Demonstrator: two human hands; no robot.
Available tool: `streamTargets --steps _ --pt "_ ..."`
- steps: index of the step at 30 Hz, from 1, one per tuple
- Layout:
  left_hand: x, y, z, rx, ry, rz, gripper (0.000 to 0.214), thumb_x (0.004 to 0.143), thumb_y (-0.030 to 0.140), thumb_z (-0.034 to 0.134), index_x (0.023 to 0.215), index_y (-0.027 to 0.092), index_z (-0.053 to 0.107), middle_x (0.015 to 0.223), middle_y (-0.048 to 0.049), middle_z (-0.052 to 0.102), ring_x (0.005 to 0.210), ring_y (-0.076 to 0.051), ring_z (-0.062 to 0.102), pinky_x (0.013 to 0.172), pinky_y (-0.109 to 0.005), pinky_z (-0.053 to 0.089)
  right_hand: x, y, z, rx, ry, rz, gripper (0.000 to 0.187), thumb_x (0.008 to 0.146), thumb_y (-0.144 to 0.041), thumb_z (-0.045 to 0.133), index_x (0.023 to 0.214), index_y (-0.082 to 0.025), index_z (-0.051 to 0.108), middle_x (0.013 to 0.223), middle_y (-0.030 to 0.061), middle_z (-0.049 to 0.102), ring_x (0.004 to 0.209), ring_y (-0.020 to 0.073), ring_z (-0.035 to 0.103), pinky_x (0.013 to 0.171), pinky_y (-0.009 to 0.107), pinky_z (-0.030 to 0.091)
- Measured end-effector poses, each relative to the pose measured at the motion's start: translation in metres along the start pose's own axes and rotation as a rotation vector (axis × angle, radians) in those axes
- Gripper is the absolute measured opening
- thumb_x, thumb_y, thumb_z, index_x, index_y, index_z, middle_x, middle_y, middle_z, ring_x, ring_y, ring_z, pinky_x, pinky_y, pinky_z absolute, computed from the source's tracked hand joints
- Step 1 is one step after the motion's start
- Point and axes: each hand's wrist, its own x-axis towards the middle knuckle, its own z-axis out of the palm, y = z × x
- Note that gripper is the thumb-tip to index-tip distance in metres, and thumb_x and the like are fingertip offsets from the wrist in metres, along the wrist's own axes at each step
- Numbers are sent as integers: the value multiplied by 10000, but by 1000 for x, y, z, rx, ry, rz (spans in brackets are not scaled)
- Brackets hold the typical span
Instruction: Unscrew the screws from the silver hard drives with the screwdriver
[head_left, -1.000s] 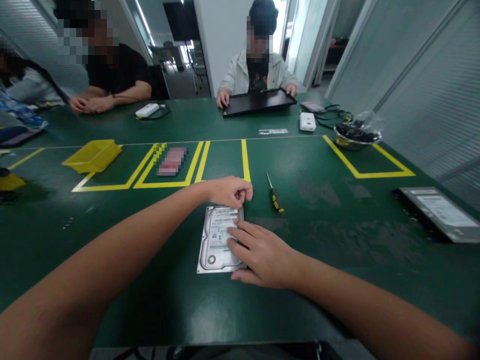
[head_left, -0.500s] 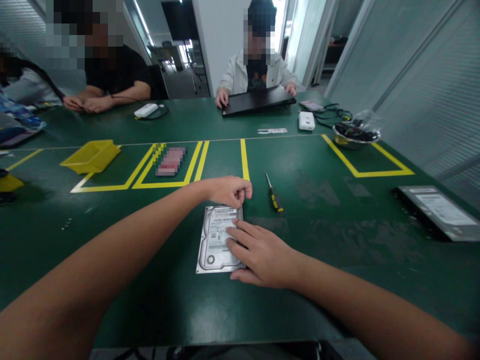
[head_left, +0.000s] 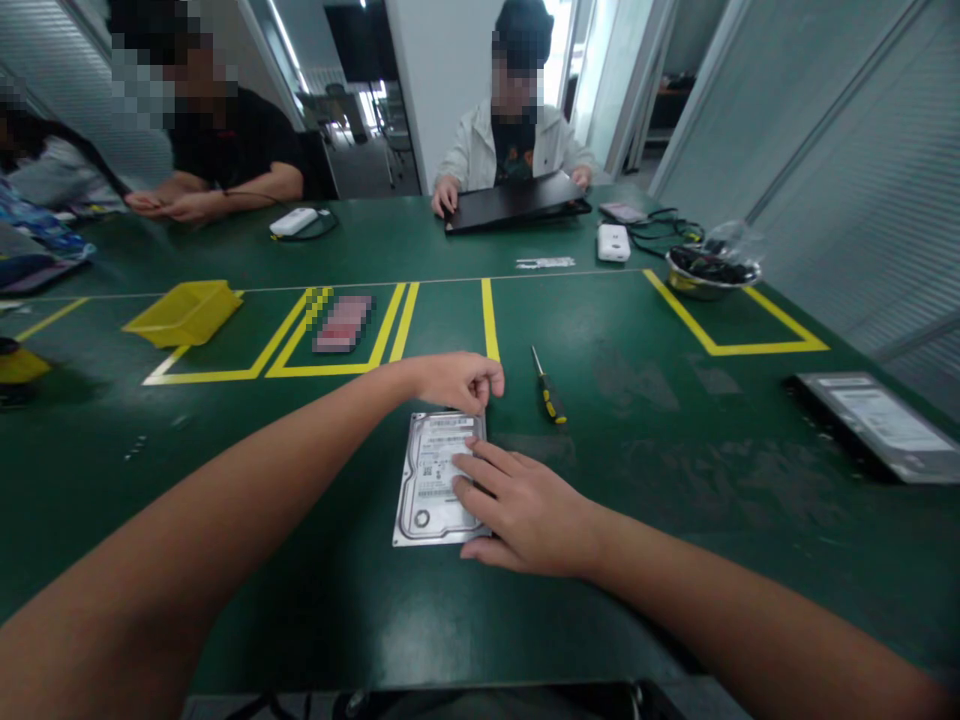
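Screwdriver (head_left: 549, 388) beside hard drive (head_left: 431, 485); left hand (head_left: 457, 380) pinches far edge, right hand (head_left: 525, 510) spread flat on it.

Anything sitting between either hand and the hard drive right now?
Nothing visible. Both hands touch the hard drive: the left hand has its fingers curled at the far edge, and the right hand lies flat on the lid's right side. The screwdriver lies apart, off to the right.

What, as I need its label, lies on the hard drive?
On the hard drive, the right hand lies flat over its right side; the left hand touches its far edge. Its label shows at left; hands cover the rest.
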Motion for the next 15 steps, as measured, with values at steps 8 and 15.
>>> streamTargets --steps 8,15 --pt "0 -1 0 -61 -8 -17 352 686 115 632 1022 153 533 798 3 642 689 -129 608 598 -227 463 -1 1 -1 8 3 -3 615 956 -564 448 1318 -74 532 1430 205 493 1380 398 378 1084 523 430" --pt "1 -4 0 -96 -21 -17 365 687 144 634 1034 158 521 805 0 644 687 -130 614 595 -229 474 0 0 0 13 11 -4 611 954 -559 459 1313 -71 535 1427 209 497 1378 398 381 1079 530 431"
